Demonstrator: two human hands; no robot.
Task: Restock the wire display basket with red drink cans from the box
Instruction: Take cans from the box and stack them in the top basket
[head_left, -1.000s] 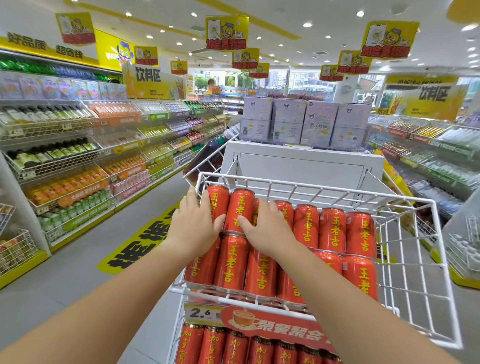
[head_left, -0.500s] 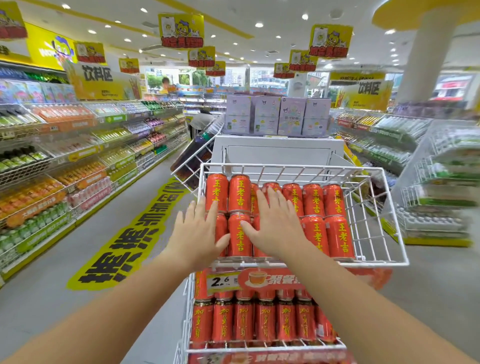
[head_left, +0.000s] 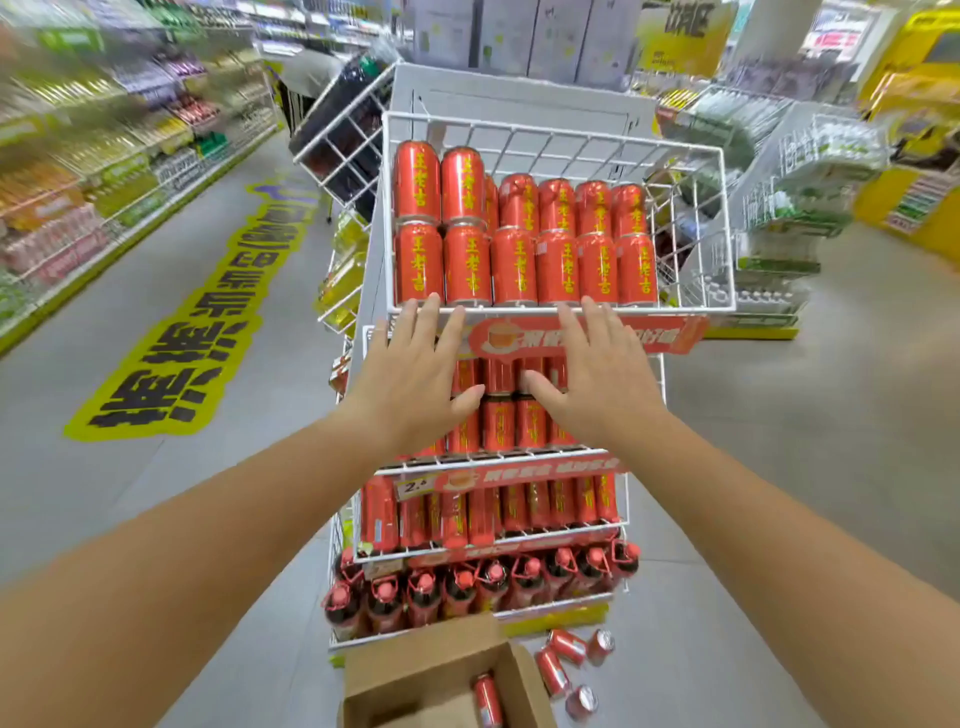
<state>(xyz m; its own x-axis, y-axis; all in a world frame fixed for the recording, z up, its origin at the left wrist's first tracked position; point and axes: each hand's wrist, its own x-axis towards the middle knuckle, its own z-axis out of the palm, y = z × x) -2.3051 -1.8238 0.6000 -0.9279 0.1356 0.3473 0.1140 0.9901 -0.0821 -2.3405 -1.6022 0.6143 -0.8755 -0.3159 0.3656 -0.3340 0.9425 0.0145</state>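
The white wire display basket (head_left: 724, 218) tops the rack and holds two stacked rows of red drink cans (head_left: 514, 265) with yellow characters; its right side has free space. My left hand (head_left: 415, 374) and my right hand (head_left: 597, 379) hover open, palms down, just below the basket's front rim, holding nothing. On the floor below stands the open cardboard box (head_left: 415, 670) with one red can (head_left: 488, 699) visible inside. Several loose red cans (head_left: 566, 665) lie on the floor to the box's right.
Lower rack tiers (head_left: 493, 519) hold more red cans and red-capped bottles (head_left: 467, 587). Drink shelves (head_left: 104, 156) line the left aisle, a yellow floor sticker (head_left: 192, 332) lies left of the rack, another wire rack (head_left: 779, 208) stands right.
Both hands have come off the cans in the top basket and drawn back below its front rim. The view has tilted down, bringing the box and floor cans into sight.
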